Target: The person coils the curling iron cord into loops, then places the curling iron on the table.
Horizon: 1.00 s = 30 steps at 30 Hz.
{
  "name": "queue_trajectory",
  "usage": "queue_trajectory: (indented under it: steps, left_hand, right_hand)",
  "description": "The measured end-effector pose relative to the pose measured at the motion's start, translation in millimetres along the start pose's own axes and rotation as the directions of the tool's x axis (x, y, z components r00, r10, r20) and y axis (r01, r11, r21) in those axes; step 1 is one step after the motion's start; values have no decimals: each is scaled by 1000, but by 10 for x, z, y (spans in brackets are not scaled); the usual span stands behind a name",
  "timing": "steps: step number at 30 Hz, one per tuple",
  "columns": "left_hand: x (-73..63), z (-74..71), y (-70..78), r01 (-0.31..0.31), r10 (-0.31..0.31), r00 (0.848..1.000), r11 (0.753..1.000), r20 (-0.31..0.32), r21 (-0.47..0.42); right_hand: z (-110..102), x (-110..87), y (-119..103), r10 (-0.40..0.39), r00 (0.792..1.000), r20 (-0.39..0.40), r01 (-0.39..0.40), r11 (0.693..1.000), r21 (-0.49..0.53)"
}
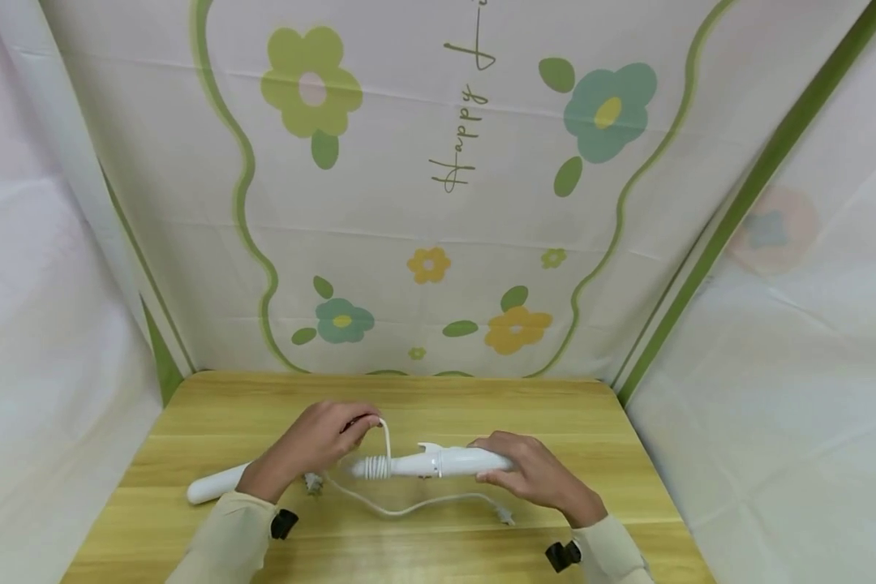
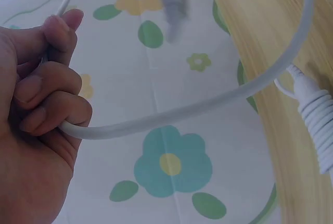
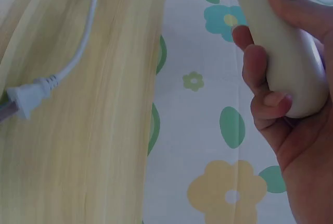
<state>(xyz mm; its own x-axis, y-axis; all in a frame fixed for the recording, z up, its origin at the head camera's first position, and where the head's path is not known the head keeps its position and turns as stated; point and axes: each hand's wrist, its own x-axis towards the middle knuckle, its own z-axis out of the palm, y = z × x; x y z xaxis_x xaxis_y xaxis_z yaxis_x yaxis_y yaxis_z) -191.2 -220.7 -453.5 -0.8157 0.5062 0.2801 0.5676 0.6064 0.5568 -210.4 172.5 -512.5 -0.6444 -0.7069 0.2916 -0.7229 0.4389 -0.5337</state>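
My right hand (image 1: 529,466) grips the smooth, rounded end of a white wand-shaped electric appliance (image 1: 416,463), held roughly level above the table. Fingers and thumb wrap this end in the right wrist view. A small tab stands up from its middle. Its left part carries several tight turns of white power cord (image 1: 377,468). Up and left of those turns, my left hand (image 1: 328,434) pinches the cord, which arcs from the coil to the fingertips. The left wrist view shows curled fingers around the cord (image 2: 171,115). A two-prong plug (image 3: 32,98) hangs or lies below the right hand.
Another white rounded rod (image 1: 215,485) lies on the wooden table (image 1: 409,556), partly behind the left forearm. A greyish plug (image 1: 312,483) is beside the left wrist. Flower-printed cloth (image 1: 380,219) stands behind the table, with pale cloth on both sides.
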Motion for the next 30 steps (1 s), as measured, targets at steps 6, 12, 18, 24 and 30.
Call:
queue_trajectory:
  steps: [6,12,18,24,30]
  left_hand:
    - [-3,30,-137,35,-32,999,994,36,-105]
    - [-22,115,-257,80,-38,992,930,123,-359]
    - [-65,260,-316,55,27,989,836,142,-545]
    - [-102,466,-185,143,-80,988,814,135,-563]
    - [-97,554,67,261,-230,965,807,124,-531]
  right_hand:
    - [-99,-9,-124,-84,996,-7,84,993,88]
    - [-184,21,-238,-148,987,-58,154,981,117]
    - [-225,41,-283,-164,977,-136,182,974,132]
    - [-179,58,-216,-77,964,-253,91,995,45]
    - [-75,64,-116,13,954,-300,-21,999,-24]
